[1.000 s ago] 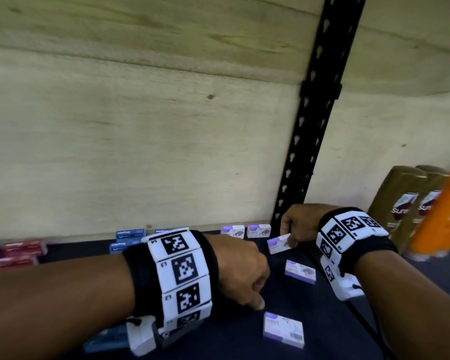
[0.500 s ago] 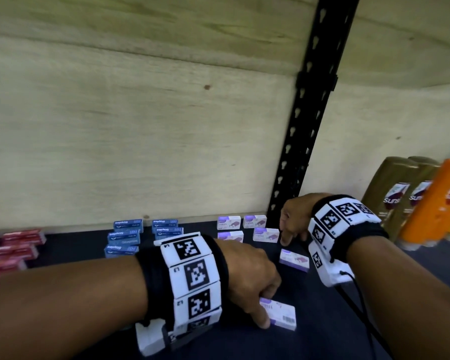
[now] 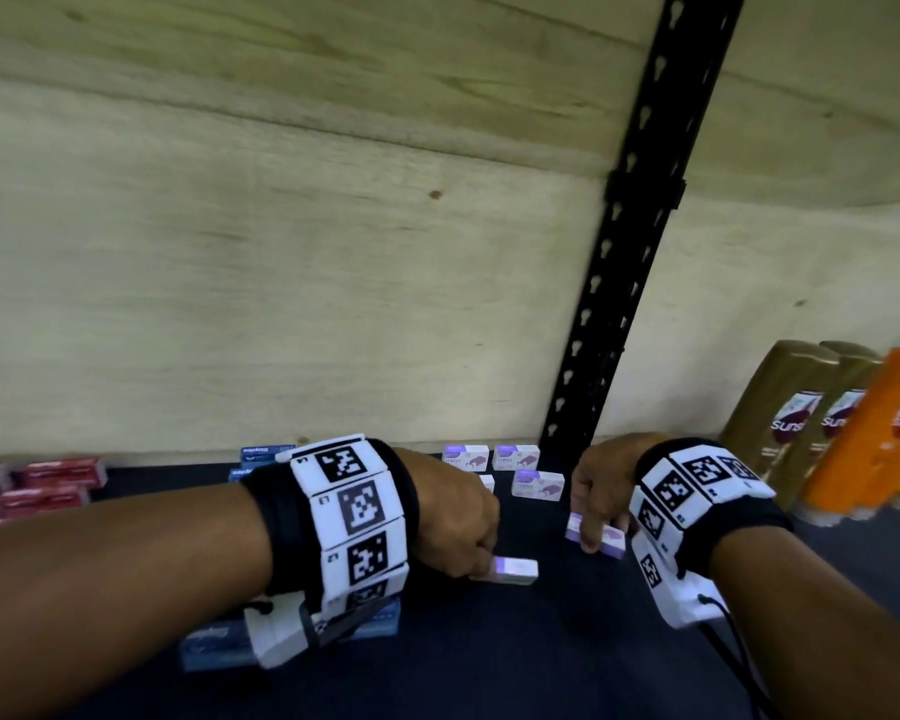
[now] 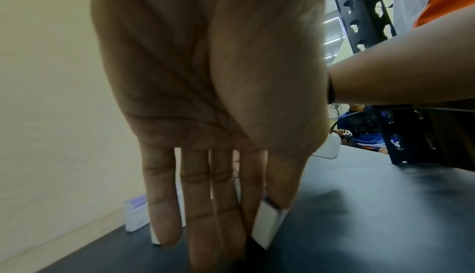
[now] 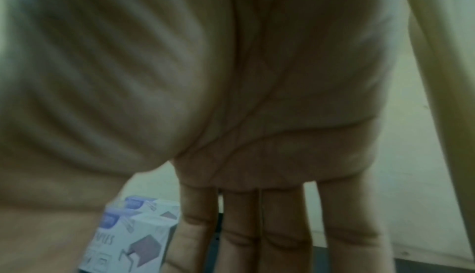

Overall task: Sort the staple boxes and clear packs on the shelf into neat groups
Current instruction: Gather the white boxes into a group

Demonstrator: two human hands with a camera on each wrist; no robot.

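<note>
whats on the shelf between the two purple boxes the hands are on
Nothing: in the head view only bare dark shelf lies between the left hand's box and the right hand's box.

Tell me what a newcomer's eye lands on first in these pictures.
First, the two forearms with checkered marker bands reaching over the dark shelf: the left hand pinches a purple-and-white staple box at centre, and the right hand holds another purple box just beside it. Next, the black slotted upright against the plywood back, and the gold and orange bottles at far right.
</note>
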